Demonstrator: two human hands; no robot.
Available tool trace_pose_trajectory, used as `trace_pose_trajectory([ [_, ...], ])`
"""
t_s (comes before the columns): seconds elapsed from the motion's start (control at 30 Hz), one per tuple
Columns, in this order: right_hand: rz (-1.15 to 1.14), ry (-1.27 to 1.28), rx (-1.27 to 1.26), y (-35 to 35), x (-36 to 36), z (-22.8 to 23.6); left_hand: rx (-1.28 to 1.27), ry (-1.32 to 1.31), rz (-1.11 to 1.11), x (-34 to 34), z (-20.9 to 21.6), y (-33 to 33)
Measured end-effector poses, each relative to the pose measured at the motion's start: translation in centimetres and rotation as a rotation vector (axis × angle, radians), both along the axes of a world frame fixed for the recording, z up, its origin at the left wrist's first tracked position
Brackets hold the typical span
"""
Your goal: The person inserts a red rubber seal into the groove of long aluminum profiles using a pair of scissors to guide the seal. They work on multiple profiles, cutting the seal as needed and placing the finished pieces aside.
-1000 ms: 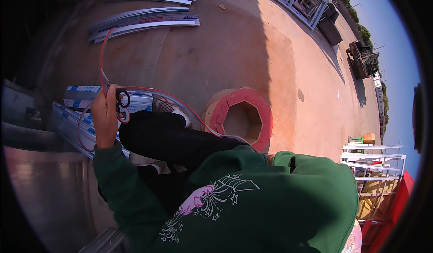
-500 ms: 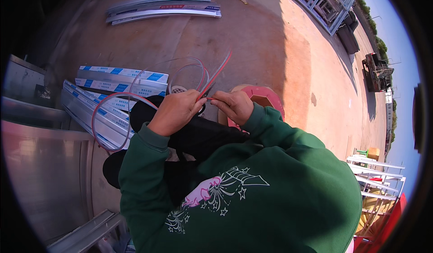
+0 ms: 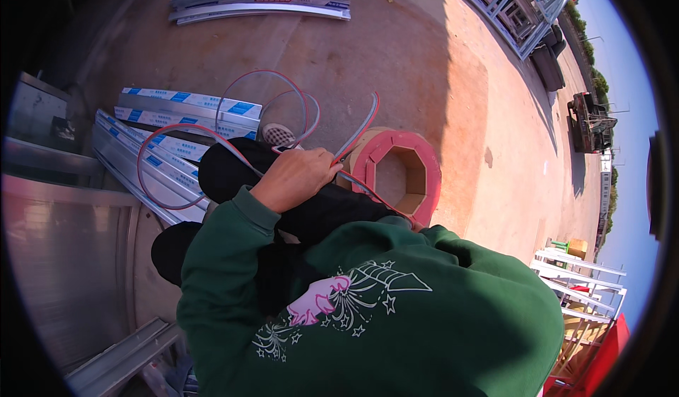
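My left hand, above my dark-trousered knee, is closed around a thin red-and-grey cable. One end sticks up past the fingers, and wide loops spread out to the left and beyond the hand. A stretch of the cable runs straight from the left fist down to my right hand. Only a small part of that hand shows beside the green sleeve; its fingers are mostly hidden, and the straight cable leads into them. Beside the cable stands a pink-rimmed octagonal ring with a tan inner wall.
Metal profiles with blue-and-white film lie left of my legs, next to a large metal-framed panel. More profiles lie farther ahead. Metal frames stand at the upper right, white racks at the lower right, and a dark vehicle beyond.
My right hand has moved away from the left, back toward my body, drawing a length of cable out straight. The octagonal ring is now uncovered. The left hand keeps its grip.
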State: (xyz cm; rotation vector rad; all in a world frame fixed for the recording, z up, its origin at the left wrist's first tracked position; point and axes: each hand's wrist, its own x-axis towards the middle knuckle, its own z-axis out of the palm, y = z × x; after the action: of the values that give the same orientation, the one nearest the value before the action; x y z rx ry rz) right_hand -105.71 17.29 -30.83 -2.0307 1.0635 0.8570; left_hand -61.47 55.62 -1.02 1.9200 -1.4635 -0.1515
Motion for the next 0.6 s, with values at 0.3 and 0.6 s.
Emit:
trace_pose_trajectory([
  [0.3, -0.054, 0.065, -0.575, 2.8, 3.3, 4.4, -0.011, -0.051, 0.105, 0.1, -0.3, -0.5],
  [0.6, -0.739, -0.117, 0.019, -0.3, -0.2, 3.8, -0.173, -0.057, 0.239, 1.2, 2.2, 0.2],
])
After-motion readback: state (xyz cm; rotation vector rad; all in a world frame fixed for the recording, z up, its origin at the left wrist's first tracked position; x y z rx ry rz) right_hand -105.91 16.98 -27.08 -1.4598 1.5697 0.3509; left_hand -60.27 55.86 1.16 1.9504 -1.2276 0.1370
